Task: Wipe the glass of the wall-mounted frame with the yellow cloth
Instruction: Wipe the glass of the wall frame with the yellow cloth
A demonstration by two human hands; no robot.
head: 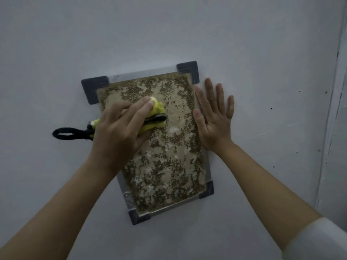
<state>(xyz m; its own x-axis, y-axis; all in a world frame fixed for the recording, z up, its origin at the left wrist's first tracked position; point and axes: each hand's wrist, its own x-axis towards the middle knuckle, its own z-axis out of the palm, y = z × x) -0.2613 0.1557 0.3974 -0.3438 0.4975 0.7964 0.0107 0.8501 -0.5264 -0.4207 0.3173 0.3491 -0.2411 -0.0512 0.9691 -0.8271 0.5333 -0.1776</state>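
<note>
Left hand (120, 126) grips the yellow cloth (154, 117) on the glass (165, 162) at ten o'clock; right hand (214, 117), fingers flat (three o'clock), braces the frame (187, 69), which hard wiping could tilt.

Your two forearms are bare from wrist to past mid-forearm. At about four o'clock a pale, off-white sleeve (319, 241) covers your right upper forearm, its cuff edge smooth and rounded. Your left hand (120, 126) and right hand (214, 117) wear no gloves, rings or watch.
</note>
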